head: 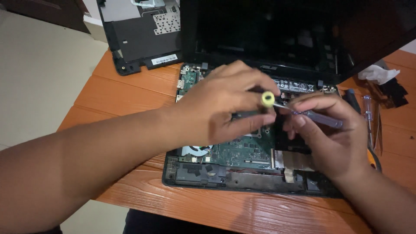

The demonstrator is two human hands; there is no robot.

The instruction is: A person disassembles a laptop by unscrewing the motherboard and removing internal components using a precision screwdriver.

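The opened laptop (242, 169) lies on the orange wooden table (121, 95), its bottom cover off and the green circuit board (242, 151) bare in the middle of the base. Above that board, the left hand (225, 104) curls its fingers around a tool with a yellow-green cap (268, 99); the cap pokes out between thumb and forefinger, and the rest of the tool is hidden by the hand. Just to the right of it, over the laptop's right half, the right hand (329, 134) pinches a clear-handled screwdriver (318, 118) between thumb and fingers, its thin shaft running toward the yellow-green cap. The two hands almost touch above the board. Behind the laptop's left corner, the removed dark cover panel (143, 34) lies on the table. Past the laptop's right edge lie a second slim screwdriver (368, 112) and a crumpled white tissue (379, 73).
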